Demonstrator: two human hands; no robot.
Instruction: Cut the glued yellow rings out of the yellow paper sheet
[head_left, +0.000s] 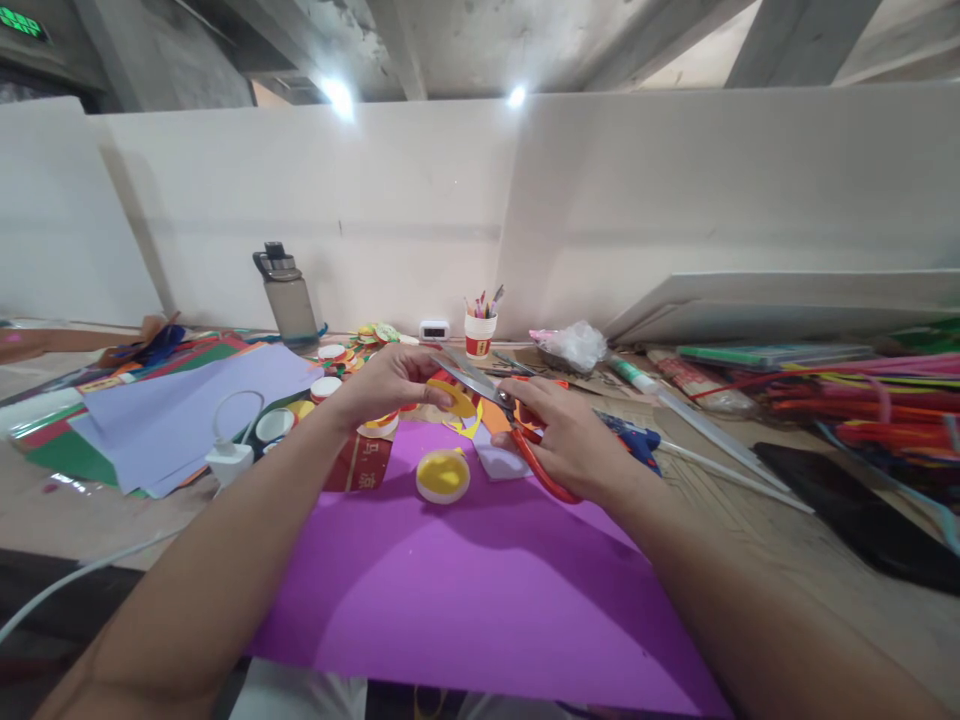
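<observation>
Between the fingers of my left hand (pixel 397 382) is a rounded piece of yellow paper (pixel 454 400), held up over the table. My right hand (pixel 559 425) grips scissors (pixel 534 462) by their red-orange handles. Their metal blades point left and lie close to the yellow paper; whether they touch it I cannot tell. Below both hands a white round lid with a yellow disc (pixel 442 474) in it rests on a large purple sheet (pixel 480 590). A curved yellow offcut (pixel 472 420) lies just behind, beside orange and pale lilac paper pieces (pixel 504 460).
Lilac sheets (pixel 195 410) and a white charger (pixel 229 460) with its cable lie left. A bottle (pixel 289 300) and a paper cup of pens (pixel 480 335) stand at the back. Right are a glue gun (pixel 630 438), a black phone-like slab (pixel 855 515) and colourful pipe cleaners (pixel 885 405).
</observation>
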